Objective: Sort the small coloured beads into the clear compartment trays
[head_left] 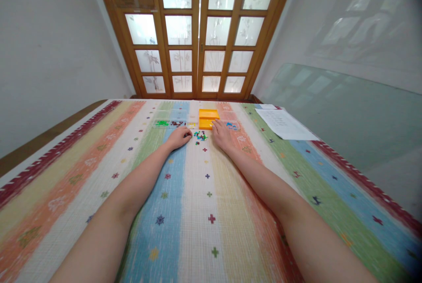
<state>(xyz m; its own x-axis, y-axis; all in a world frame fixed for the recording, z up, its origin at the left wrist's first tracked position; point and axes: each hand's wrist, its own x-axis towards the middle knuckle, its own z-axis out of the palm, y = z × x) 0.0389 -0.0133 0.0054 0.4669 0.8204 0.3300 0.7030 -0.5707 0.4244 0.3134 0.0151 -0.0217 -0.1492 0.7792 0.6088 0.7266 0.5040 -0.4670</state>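
Observation:
A small pile of mixed coloured pieces (200,135), mostly green, blue and dark, lies on the tablecloth between my hands. My left hand (180,137) rests just left of it, fingers curled together; whatever they may hold is too small to make out. My right hand (221,134) lies at the right front of an open yellow box (209,114), its fingers stretched over the box's edge. Left of the box are clear containers holding green pieces (162,123), dark red-brown pieces (178,123) and a few yellow pieces (192,125). Blue pieces (231,125) sit in another clear container beyond my right hand.
A striped, patterned tablecloth (194,230) covers the table. White paper sheets (285,124) lie at the far right, close to a glass panel (332,129) leaning by the wall. Wooden doors with glass panes (199,32) stand behind the table's far edge.

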